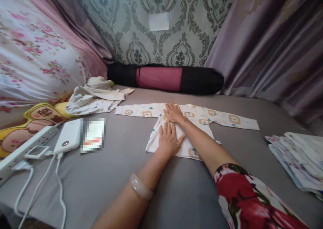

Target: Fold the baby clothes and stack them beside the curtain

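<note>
A small white long-sleeved shirt [186, 134] with orange lion-like prints and green leaves lies spread flat on the grey bed sheet [121, 178], its sleeves stretched out to both sides. My left hand [168, 139] rests palm down on the shirt's lower body, fingers stretched out and slightly spread. Higher up, near the neckline and the left shoulder, my right hand [174, 112] presses flat on the fabric with its fingers extended. Neither hand grips the cloth. The parts of the shirt under my hands and right forearm are hidden.
Folded clothes [300, 158] are stacked at the right. A crumpled white garment [93, 97] and a yellow cartoon cushion [32, 124] lie at the left, near a power bank [68, 136], cables and a power strip [42, 139]. A black and pink rolled bag [161, 78] lies along the wall.
</note>
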### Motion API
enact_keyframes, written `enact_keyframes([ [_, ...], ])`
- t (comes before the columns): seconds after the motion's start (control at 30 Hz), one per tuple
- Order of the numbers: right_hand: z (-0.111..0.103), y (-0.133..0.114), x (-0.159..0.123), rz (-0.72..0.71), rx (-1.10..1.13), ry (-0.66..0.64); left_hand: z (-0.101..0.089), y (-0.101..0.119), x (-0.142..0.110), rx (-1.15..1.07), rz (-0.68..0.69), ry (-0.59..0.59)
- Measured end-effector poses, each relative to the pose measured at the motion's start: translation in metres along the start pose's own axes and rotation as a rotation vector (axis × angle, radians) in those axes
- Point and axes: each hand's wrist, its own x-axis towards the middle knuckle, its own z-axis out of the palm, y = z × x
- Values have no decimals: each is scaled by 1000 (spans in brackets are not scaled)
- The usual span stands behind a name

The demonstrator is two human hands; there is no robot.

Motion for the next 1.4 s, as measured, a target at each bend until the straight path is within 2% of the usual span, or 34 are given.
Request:
enact_keyframes([
  [0.17, -2, -2, -1, -5, 44, 18, 1, -2, -1, 16, 30, -5],
  [0.33, -11, 8, -8, 46, 228, 83, 2, -3, -1, 33, 50, 26],
  [0.43, -21, 26, -26, 130, 252, 158, 1, -1, -2, 22, 105, 58],
  [0.53, -32, 52, -55, 266, 209, 180, 0, 1, -3, 12, 182, 77],
  [0.67, -42, 87, -91, 463, 170, 128, 0, 2, -4, 6, 233, 40],
  [0.77, -42, 101, -108, 549, 159, 42, 1, 1, -5, 16, 254, 6],
  [0.87, -38, 104, -116, 570, 114, -5, 1, 1, -5, 37, 261, -4],
  [1.0, -33, 103, -115, 562, 78, -6, -1, 1, -6, 70, 255, -18],
  [1.17, -44, 110, -114, 545, 198, -5, -2, 2, -6, 103, 244, -47],
  [1.27, -55, 122, -117, 529, 291, 49, -2, 2, -6, 115, 237, -67],
  [1.4, -65, 148, -124, 595, 381, 221, -1, 1, -5, 120, 229, -81],
])
